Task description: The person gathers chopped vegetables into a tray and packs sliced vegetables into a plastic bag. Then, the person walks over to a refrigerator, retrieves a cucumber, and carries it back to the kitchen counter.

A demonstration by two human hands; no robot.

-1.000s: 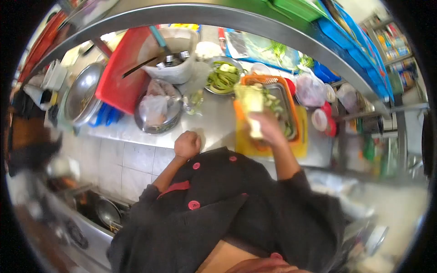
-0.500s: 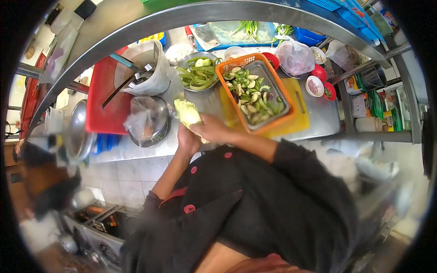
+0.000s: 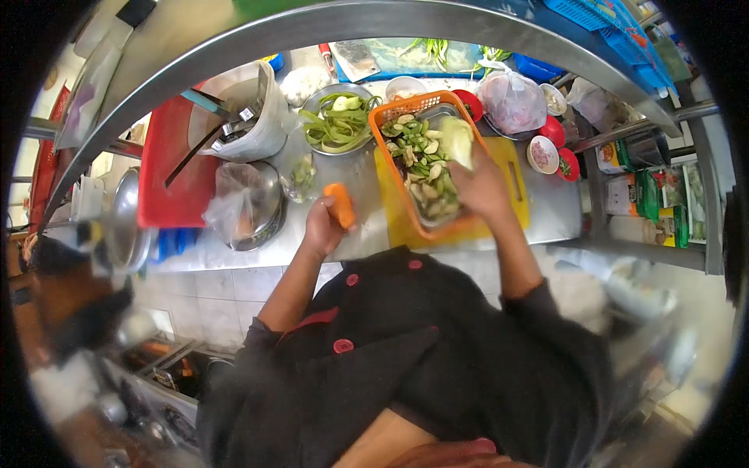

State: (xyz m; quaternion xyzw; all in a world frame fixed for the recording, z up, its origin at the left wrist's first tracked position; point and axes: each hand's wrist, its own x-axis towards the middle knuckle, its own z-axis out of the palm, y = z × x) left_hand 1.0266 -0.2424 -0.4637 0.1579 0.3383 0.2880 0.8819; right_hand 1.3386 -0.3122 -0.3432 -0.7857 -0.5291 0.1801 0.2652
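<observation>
My left hand [image 3: 321, 227] is closed around an orange carrot [image 3: 339, 205] over the steel counter. Over the right side of an orange basket [image 3: 402, 191], my right hand [image 3: 481, 187] grips a piece of cabbage [image 3: 454, 142], pale green and blurred by motion. A metal tray sits inside the basket, full of cut green vegetables [image 3: 416, 152]. Whether the cabbage touches them I cannot tell. Under the basket lies a yellow cutting board [image 3: 511, 207].
A steel bowl of green peelings [image 3: 339, 129] stands behind the carrot. To the left are a clear bag [image 3: 236, 204] on a pot, a white bucket [image 3: 269, 129] with utensils, and a red tub [image 3: 173, 175]. Small bowls [image 3: 542, 154] stand right. A steel shelf edge [image 3: 437, 17] arches above.
My right hand has moved right with the cabbage, from beside my left hand to over the basket. The carrot now shows in my left hand.
</observation>
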